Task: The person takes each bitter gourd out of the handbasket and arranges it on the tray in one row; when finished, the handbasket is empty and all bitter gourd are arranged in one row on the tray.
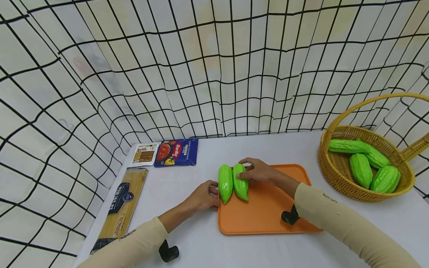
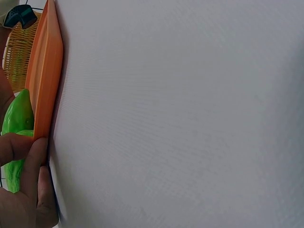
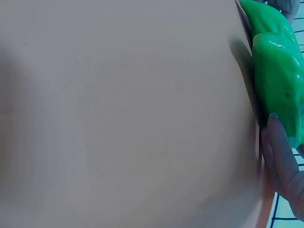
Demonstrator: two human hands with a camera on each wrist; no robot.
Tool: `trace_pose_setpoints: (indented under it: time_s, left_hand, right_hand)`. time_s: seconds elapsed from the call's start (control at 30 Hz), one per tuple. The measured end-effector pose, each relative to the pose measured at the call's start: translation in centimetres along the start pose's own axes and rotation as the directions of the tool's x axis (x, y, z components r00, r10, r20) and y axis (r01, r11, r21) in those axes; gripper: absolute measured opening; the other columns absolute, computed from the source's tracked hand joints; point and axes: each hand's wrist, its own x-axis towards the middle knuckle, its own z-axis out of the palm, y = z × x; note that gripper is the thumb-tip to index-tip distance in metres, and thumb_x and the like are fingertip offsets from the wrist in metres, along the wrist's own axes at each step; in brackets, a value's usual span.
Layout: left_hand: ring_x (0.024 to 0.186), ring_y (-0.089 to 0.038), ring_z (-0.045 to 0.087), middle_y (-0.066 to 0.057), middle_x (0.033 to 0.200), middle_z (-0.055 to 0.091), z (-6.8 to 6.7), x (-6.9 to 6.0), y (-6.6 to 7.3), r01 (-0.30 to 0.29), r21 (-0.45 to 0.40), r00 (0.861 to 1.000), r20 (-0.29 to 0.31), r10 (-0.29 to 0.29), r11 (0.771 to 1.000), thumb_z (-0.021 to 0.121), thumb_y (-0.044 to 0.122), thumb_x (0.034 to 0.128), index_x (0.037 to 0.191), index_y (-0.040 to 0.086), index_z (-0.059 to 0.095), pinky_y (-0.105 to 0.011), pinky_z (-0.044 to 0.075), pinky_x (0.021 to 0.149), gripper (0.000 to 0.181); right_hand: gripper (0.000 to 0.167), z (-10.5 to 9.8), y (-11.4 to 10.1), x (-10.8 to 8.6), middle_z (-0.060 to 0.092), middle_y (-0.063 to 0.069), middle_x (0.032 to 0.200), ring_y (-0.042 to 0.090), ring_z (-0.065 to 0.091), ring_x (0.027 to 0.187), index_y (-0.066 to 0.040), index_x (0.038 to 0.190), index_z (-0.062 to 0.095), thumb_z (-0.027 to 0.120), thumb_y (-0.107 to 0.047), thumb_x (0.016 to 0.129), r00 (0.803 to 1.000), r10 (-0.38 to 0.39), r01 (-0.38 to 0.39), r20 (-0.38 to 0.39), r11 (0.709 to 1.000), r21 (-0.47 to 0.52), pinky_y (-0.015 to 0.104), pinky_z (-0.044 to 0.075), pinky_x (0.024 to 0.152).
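Two bright green bitter melons lie side by side at the left end of an orange tray [image 1: 264, 216]. The left hand [image 1: 203, 196] grips the tray's left rim, close beside the outer bitter melon [image 1: 225, 184]. Its thumb and fingers meet at the rim in the left wrist view, partly cut off by the frame. From the far side, the right hand [image 1: 257, 170] holds the inner bitter melon [image 1: 240, 182] by its upper part. In the right wrist view the fingers [image 3: 282, 152] touch the near bitter melon's end, and the tray surface fills most of the picture.
A wicker basket [image 1: 330, 178] with several green bitter melons stands right of the tray. On the left lie a spaghetti pack [image 1: 125, 204], a blue Barilla pouch [image 1: 175, 152] and a small white packet [image 1: 145, 154]. Black-grid netting [image 1: 241, 74] surrounds the white table [image 1: 181, 178].
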Motion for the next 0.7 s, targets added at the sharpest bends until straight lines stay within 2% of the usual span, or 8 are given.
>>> trace_pose_setpoints:
  time_s: [0.43,0.7]
  left_hand:
    - [0.092,-0.021,0.062,-0.016,0.115,0.057,0.1,-0.1,0.0,0.001,-0.018,1.0,0.004,-0.001,1.0,0.077,-0.001,0.0772,0.141,-0.004,0.045,-0.032,0.063,0.075,0.071]
    - [0.092,-0.021,0.062,-0.015,0.115,0.057,0.1,-0.1,0.0,0.005,-0.014,1.0,-0.002,-0.005,1.0,0.077,-0.001,0.0772,0.141,-0.003,0.045,-0.032,0.063,0.075,0.071]
  right_hand:
    - [0.08,-0.5,0.0,-0.2,0.054,0.028,0.135,0.028,0.068,0.104,-0.004,0.152,0.035,0.076,-0.028,0.088,1.0,0.004,-0.004,-0.002,1.0,-0.007,0.04,0.062,0.085]
    - [0.079,-1.8,0.1,-0.5,0.052,0.025,0.136,0.026,0.069,0.099,-0.002,0.15,0.038,0.078,-0.028,0.087,1.0,-0.011,0.011,0.001,1.0,-0.03,0.038,0.063,0.082]
